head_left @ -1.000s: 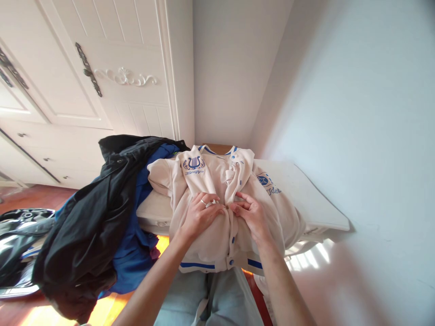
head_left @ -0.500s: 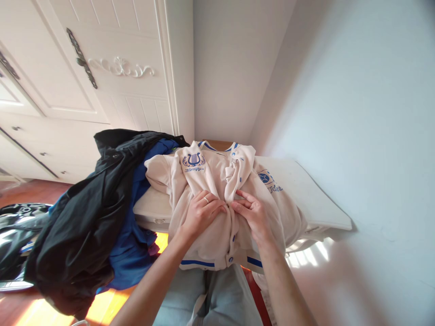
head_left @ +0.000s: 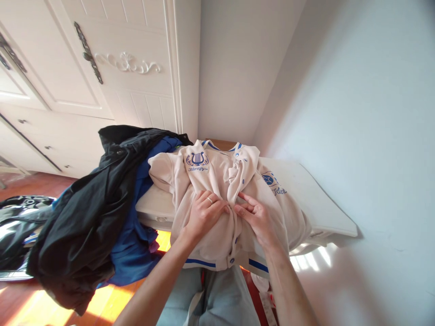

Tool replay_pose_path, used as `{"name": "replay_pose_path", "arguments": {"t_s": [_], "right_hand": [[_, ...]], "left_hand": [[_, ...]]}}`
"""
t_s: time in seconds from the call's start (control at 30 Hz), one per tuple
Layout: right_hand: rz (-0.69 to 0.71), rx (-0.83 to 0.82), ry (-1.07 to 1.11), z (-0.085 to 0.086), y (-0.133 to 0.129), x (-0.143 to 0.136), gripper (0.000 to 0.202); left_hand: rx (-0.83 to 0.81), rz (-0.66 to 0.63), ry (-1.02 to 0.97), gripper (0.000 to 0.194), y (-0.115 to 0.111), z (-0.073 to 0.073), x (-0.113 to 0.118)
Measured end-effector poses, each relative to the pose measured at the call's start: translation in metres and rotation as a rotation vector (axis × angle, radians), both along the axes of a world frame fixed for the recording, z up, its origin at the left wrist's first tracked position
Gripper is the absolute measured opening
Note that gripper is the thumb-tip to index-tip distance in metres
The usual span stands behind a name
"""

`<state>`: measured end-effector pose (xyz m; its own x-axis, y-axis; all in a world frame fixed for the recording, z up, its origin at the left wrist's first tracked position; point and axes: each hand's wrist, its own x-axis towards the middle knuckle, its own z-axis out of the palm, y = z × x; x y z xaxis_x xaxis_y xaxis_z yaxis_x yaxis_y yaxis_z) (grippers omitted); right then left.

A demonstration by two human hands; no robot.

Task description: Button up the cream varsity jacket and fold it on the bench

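A cream baseball jacket (head_left: 210, 235) with blue stripes and blue snap buttons lies front up across a white table. Its lower snaps look joined, while the upper front hangs apart near the collar. My left hand (head_left: 207, 210), with a ring on one finger, is closed on the left edge of the front opening. Opposite it, my right hand (head_left: 254, 217) pinches the other front edge between thumb and fingers. The fingertips of both hands almost meet at mid-placket; the snap between them is mostly hidden.
A black jacket (head_left: 84, 213) and blue clothing (head_left: 132, 244) hang over the left end of the white table (head_left: 322, 203). Behind stands a white wardrobe (head_left: 136, 36). A pale wall (head_left: 374, 113) closes off the right side. Dark, shiny items (head_left: 20, 240) sit at far left.
The view has shifted slightly, so everything sits a little further right. Both hands keep their hold at the same spot on the jacket front.
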<state>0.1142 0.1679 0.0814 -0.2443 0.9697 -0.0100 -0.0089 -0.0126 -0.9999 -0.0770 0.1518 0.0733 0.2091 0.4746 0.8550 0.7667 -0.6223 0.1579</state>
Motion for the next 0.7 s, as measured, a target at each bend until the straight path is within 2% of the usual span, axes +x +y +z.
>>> {"name": "replay_pose_path", "arguments": {"t_s": [0.4, 0.53, 0.7], "right_hand": [[0.076, 0.002, -0.081, -0.0018, -0.0003, 0.0053, 0.067], [0.058, -0.034, -0.023, 0.0015, -0.0055, 0.0055, 0.067], [0.04, -0.055, 0.123, 0.0051, -0.0081, 0.005, 0.078]], "left_hand": [[0.023, 0.049, 0.035, 0.015, -0.0055, 0.0007, 0.0037], [0.04, 0.073, 0.015, 0.013, -0.0054, -0.0016, 0.0059], [-0.007, 0.053, -0.009, 0.011, -0.0039, -0.0052, 0.0073]]}}
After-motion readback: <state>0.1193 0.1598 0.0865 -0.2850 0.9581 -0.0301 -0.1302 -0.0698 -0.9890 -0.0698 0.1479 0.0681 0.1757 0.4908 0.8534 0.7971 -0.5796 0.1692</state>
